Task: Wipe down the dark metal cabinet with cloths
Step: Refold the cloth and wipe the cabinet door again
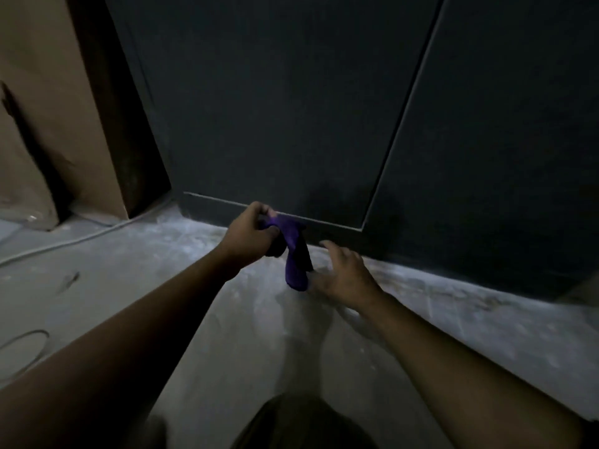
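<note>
A purple cloth [295, 257] is pinched at its top between the curled fingers and thumb of the left hand [251, 233], at the lower edge of the left door of the dark cabinet [291, 108]; the rest hangs bunched above the dusty floor [162, 280]. The right hand [343, 273] is held beside the hanging end, fingers loosely spread and grasping nothing. No wiped streaks can be made out on the dim doors, so the share already cleaned cannot be told. As the cloth is not spread against the metal, a regrip is judged to be in hand, with the bottom strip at least left to wipe.
</note>
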Demonstrator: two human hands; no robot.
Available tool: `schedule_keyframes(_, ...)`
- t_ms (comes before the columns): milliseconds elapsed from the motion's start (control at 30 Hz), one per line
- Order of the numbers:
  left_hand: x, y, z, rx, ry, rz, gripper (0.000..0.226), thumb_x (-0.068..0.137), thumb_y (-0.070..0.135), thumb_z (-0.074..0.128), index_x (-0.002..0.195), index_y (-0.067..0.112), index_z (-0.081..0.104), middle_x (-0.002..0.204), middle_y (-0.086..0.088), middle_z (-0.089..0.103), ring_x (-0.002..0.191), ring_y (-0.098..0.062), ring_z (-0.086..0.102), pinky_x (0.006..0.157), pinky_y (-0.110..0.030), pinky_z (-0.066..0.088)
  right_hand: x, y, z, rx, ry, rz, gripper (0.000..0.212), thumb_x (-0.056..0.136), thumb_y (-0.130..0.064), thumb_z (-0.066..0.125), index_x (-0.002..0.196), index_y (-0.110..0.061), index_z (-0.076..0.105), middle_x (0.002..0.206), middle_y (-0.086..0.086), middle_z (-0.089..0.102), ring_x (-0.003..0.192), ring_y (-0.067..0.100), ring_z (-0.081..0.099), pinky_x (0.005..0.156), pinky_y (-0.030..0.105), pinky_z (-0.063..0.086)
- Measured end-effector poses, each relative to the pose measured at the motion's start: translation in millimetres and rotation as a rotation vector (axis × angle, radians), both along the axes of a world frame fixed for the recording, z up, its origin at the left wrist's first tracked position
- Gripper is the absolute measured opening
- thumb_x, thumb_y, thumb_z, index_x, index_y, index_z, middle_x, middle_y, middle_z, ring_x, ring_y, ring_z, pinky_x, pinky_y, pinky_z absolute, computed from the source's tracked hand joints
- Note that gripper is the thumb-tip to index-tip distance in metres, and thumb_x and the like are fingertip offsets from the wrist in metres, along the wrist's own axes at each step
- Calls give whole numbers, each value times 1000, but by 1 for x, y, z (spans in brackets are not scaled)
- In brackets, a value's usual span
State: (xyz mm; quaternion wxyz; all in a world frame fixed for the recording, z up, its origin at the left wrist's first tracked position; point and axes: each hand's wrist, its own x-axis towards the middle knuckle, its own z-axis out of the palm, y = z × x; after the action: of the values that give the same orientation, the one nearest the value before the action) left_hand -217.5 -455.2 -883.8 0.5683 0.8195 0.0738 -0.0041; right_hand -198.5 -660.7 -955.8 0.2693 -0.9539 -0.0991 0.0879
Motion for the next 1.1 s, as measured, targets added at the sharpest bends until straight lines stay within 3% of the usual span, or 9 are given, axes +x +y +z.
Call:
schedule_keyframes(100,-2,-14,-40,-3,66,-53,19,93,-3,54,97,16,53,88,-12,65,57,-10,63,52,-21,50,-17,-32,-38,-37,23,-55,75,90,-54,62,153,-35,26,158,2,30,143,24,27,114,44,33)
schedule_keyframes(233,-5,-41,-70,24,154,-215,17,98,4,52,107,19,53,104,-12,67,82,-23,67,69,-35,57,-37,-71,-65,-146,-33,-119,72,91,-54,60,153,-38,26,157,0,30,144,22,25,116,42,31)
schedule_keyframes(333,-8,-73,-72,39,195,-354,15,101,7,49,113,16,51,106,-13,68,90,-28,66,69,-33,53,-58,-109,-72,-229,-73,-181,72,90,-58,57,153,-36,29,155,2,34,143,24,27,117,43,30)
schedule_keyframes(467,-12,-119,-69,24,231,-536,19,102,7,48,115,20,47,106,-4,63,85,-14,64,58,-18,52,-101,-173,-78,-363,-97,-241,83,79,-75,34,152,-37,27,153,2,39,142,25,30,117,47,29)
schedule_keyframes(700,14,-210,-85,142,179,-936,24,100,7,51,114,25,56,105,0,65,87,-12,65,61,-19,53,-198,-272,-114,-488,-8,-334,73,88,-80,18,154,-50,13,164,2,19,150,32,17,118,58,18)
schedule_keyframes(800,27,-252,-103,109,153,-1055,22,100,6,49,113,23,56,105,-5,67,83,-18,67,62,-19,53,-204,-273,-115,-495,-55,-286,68,92,-68,30,155,-42,24,166,5,19,152,32,16,116,58,17)
schedule_keyframes(900,25,-295,-122,60,134,-1225,20,100,6,51,113,21,54,95,4,63,74,1,60,63,-18,47,-205,-277,-114,-400,-118,-329,63,90,-51,45,149,-31,43,163,4,28,152,28,18,117,58,17)
schedule_keyframes(967,18,-309,-131,17,114,-1328,20,96,15,56,115,10,55,99,7,61,84,5,60,75,-18,46,-206,-277,-117,-343,-149,-356,56,86,-46,50,138,-25,57,159,6,37,151,26,22,118,59,20)
schedule_keyframes(1100,14,-311,-133,252,44,-1497,43,85,56,47,123,36,47,113,-7,62,98,-26,63,81,-46,51,-204,-284,-119,-364,-137,-324,48,90,-46,48,129,-22,61,154,9,44,148,33,30,112,62,26)
